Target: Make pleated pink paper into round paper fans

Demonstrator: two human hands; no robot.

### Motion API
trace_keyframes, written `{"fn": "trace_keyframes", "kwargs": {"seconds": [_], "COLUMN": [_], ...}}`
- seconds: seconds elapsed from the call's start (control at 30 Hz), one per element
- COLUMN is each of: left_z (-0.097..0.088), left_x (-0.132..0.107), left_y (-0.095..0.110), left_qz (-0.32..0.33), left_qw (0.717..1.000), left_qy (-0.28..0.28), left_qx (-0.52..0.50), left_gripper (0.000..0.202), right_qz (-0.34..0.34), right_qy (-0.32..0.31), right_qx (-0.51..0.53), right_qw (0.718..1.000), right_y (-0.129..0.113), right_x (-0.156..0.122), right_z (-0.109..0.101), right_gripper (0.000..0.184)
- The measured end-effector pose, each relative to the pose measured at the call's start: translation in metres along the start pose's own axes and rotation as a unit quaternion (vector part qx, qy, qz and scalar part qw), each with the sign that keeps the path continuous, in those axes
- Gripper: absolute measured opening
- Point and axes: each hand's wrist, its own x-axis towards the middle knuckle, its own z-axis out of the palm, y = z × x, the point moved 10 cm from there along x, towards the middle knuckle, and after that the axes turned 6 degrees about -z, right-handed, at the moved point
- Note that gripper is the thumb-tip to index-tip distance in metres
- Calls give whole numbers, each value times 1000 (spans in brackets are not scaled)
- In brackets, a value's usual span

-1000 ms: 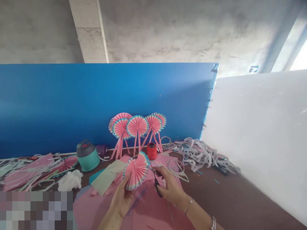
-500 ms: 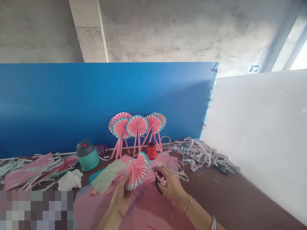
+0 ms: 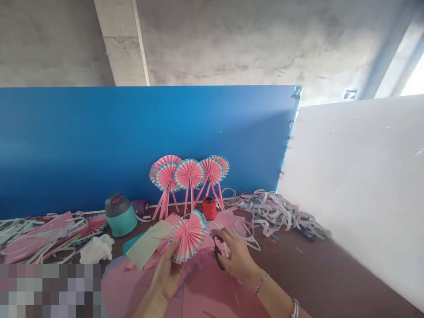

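Observation:
My left hand (image 3: 168,276) pinches the lower part of a pleated pink paper fan with a blue rim (image 3: 188,236), held upright above the table. My right hand (image 3: 233,256) is closed on dark-handled scissors (image 3: 217,254), whose tips sit close to the fan's right edge. Whether the blades touch the paper I cannot tell. Pink paper sheets (image 3: 205,291) lie under both hands.
Several finished fans on pink sticks (image 3: 188,176) lean against the blue board (image 3: 99,141). A red thread spool (image 3: 209,208), a teal jar (image 3: 119,215), a white wad (image 3: 97,248) and heaps of paper strips (image 3: 274,210) lie around. A white panel (image 3: 364,185) stands at the right.
My right hand with the scissors has shifted slightly up and left toward the fan. The left hand and fan have barely moved.

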Motion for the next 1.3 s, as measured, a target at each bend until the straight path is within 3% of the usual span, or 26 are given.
{"fn": "trace_keyframes", "kwargs": {"seconds": [0.17,0.53,1.03,1.17,1.3], "left_z": [3,-8,-6,-7,0], "left_x": [-3,0,0,-1,-5], "left_y": [-5,4,3,3,2], "left_qz": [-32,9,-2,-2,4], "left_qw": [999,999,1000,999,999], "left_qy": [-5,35,27,37,17], "left_qx": [-2,-2,-3,5,33], "left_gripper": [19,15,25,23,21], "right_qz": [-6,-16,-48,-49,35], "right_qy": [-6,-31,-11,16,89], "right_qx": [6,-49,-96,-57,71], "right_qw": [1000,998,994,997,993], "right_y": [3,7,1,0,17], "right_x": [-1,1,1,1,0], "right_z": [3,9,2,0,-7], "right_gripper": [37,31,27,25,20]}}
